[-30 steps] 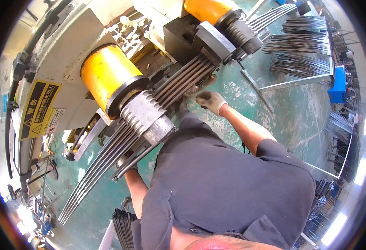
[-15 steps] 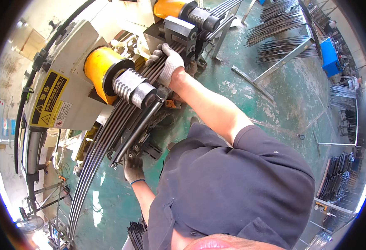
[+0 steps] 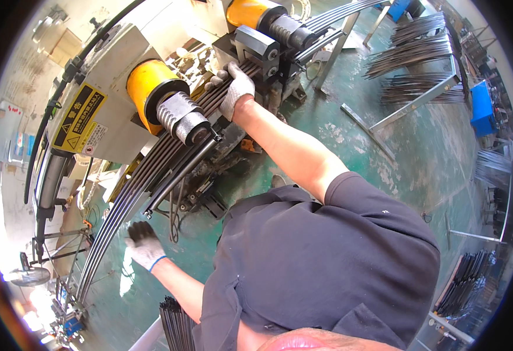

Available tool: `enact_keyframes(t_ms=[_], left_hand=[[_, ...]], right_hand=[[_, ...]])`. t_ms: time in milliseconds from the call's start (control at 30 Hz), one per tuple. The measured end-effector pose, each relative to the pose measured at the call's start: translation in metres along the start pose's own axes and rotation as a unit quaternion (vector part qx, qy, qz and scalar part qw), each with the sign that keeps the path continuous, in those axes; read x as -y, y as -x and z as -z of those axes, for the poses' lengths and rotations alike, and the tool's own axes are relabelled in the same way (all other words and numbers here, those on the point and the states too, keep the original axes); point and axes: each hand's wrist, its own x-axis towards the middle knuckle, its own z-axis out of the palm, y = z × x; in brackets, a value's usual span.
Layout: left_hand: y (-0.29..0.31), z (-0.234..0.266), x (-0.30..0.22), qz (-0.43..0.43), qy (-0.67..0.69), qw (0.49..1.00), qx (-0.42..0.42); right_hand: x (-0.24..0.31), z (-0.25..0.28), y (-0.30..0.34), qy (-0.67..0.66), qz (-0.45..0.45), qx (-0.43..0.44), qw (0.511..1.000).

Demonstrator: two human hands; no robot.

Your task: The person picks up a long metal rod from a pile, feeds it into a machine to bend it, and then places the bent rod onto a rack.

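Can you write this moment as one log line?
Left hand: gloved, open, beside metal rods | Right hand: gloved, across the rods, between two grooved rollers | Rods: side by side

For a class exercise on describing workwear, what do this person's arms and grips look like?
Short dark grey sleeves leave the forearms bare; the right sleeve has a small pale mark. The left grip wears a whitish glove with dark fingers and blue-edged cuff; the right grip, a whitish glove with greyish fingers.
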Motion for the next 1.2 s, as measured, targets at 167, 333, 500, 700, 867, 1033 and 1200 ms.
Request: enact_keyframes(t_ms=[167,333,500,700,867,1033,1200], left_hand=[[0.018,-0.069,-0.051,-0.081,0.010,0.994,0.068],[0.033,-0.128,-0.092,-0.221,-0.070,0.961,0.151],[0.021,-0.184,-0.161,-0.276,-0.146,0.928,0.205],[0.058,-0.280,-0.167,-0.333,-0.255,0.891,0.171],[0.096,-0.340,-0.149,-0.368,-0.346,0.839,0.203],[0.147,-0.394,-0.082,-0.473,-0.487,0.699,0.224],[0.100,-0.433,-0.095,-0.641,-0.612,0.316,0.338]], right_hand=[[0.003,0.003,-0.004,-0.017,-0.024,0.017,0.999],[0.003,0.006,-0.004,-0.013,-0.021,0.018,1.000],[0.003,0.005,-0.003,-0.009,-0.035,0.037,0.999],[0.003,0.011,-0.009,0.003,-0.033,0.032,0.999],[0.000,0.010,-0.006,0.012,-0.030,0.041,0.999],[0.005,0.017,-0.014,-0.001,-0.029,0.059,0.998],[0.007,0.011,-0.006,0.000,-0.036,0.045,0.998]])
